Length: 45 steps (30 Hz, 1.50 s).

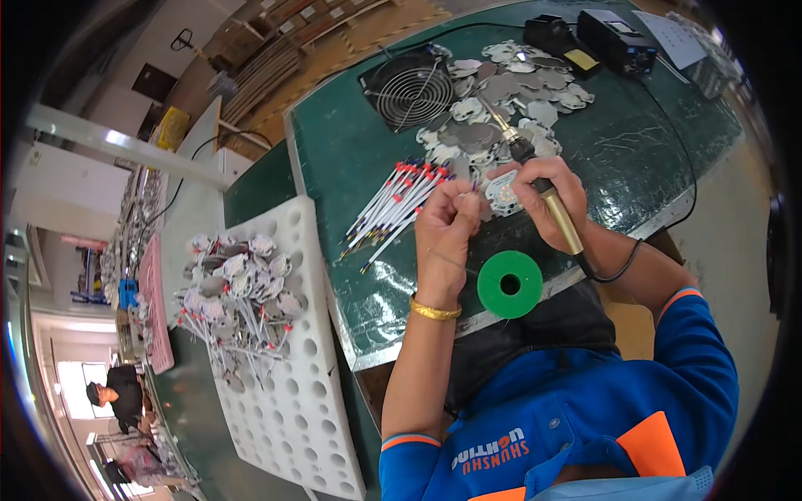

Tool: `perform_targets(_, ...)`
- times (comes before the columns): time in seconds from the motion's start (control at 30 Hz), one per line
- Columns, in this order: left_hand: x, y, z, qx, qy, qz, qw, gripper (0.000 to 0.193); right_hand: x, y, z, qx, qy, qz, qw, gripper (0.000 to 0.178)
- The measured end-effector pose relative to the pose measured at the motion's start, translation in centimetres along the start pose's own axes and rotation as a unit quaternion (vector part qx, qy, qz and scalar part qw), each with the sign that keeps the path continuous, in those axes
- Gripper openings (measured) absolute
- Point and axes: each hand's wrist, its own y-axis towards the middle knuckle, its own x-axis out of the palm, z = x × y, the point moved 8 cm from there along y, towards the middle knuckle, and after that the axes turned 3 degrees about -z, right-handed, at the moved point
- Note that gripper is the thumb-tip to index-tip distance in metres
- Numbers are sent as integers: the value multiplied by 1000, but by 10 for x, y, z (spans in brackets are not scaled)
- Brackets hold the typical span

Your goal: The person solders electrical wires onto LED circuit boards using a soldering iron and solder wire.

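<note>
My right hand (551, 196) is wrapped round the handle of a soldering iron (558, 219), whose metal tip points up and to the left. Just left of it, a small white circuit board (501, 194) with several yellowish dots lies near my right fingertips; whether they touch it I cannot tell. The fingers of my left hand (447, 219) are pinched together on a thin wire, of which only a short dark end shows beside the board. A green spool (493, 288) stands at the table's near edge, and a fine strand runs from it toward my left wrist.
Left of my hands lies a bundle of white wires (388, 204) with red connectors. Beyond are a pile of boards (543, 83), a fan (413, 90) and a black soldering station (616, 42). A white perforated foam tray (292, 417) at left bears wired boards. People sit far left.
</note>
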Motion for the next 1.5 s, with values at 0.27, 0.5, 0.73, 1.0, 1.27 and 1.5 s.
perform_targets(0.27,2,-9,3,9,23,-4,1000,15,3,-1,-11,-10,-35,6,999,11)
perform_targets(0.5,-2,-10,-5,-17,2,20,1000,14,6,-3,-11,-32,-71,-18,997,16)
perform_targets(0.73,-8,-14,-18,-60,-82,61,993,13,16,-2,-31,-105,-137,-44,984,21)
perform_targets(1.0,0,-24,15,5,148,41,988,12,-9,2,-10,9,-111,55,992,20)
perform_targets(1.27,4,-27,15,11,227,43,973,9,-1,1,-8,-3,-74,12,997,21)
perform_targets(1.5,3,-31,20,35,275,62,959,11,3,2,-7,-11,-57,-21,998,22)
